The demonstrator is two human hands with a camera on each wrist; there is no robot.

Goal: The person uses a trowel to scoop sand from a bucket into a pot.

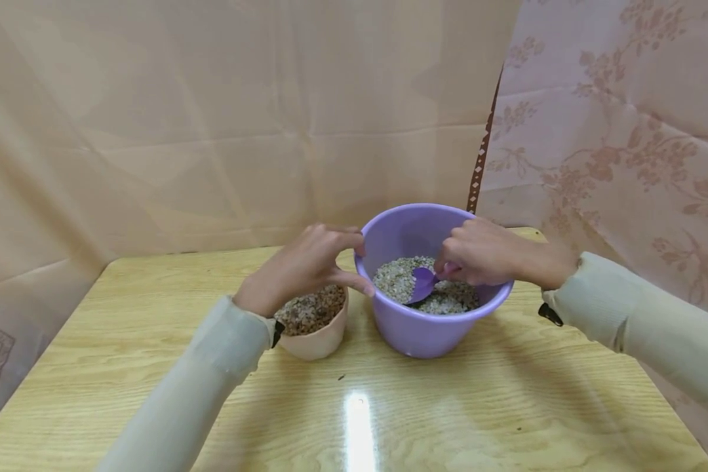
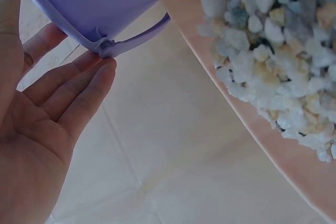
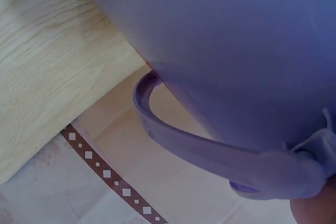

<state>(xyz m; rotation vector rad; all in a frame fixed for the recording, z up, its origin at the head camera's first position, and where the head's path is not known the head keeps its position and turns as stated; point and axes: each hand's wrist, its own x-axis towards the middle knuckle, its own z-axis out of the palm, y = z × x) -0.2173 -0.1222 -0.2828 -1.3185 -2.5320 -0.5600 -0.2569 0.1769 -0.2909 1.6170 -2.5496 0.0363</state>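
Note:
A purple bucket (image 1: pixel 423 335) stands on the table, holding pale gravel (image 1: pixel 395 278). My right hand (image 1: pixel 478 252) reaches over its right side and grips a purple scoop (image 1: pixel 423 284) by the handle, the bowl down among the stones. My left hand (image 1: pixel 309 262) holds the bucket's left rim between thumb and fingers. In the left wrist view, its fingertips (image 2: pixel 107 66) touch the rim by the hinge of the bucket's handle. Below the left wrist sits a peach pot (image 1: pixel 315 342) full of small stones (image 2: pixel 268 51), partly hidden by that hand. The right wrist view shows the bucket's purple handle (image 3: pixel 205 153) hanging outside the wall.
The wooden table (image 1: pixel 153 367) has its back edge close to a beige curtain (image 1: pixel 242 131). A flower-patterned cloth (image 1: pixel 625 144) hangs at the right. A few dark specks lie on the tabletop in front of the pot and bucket.

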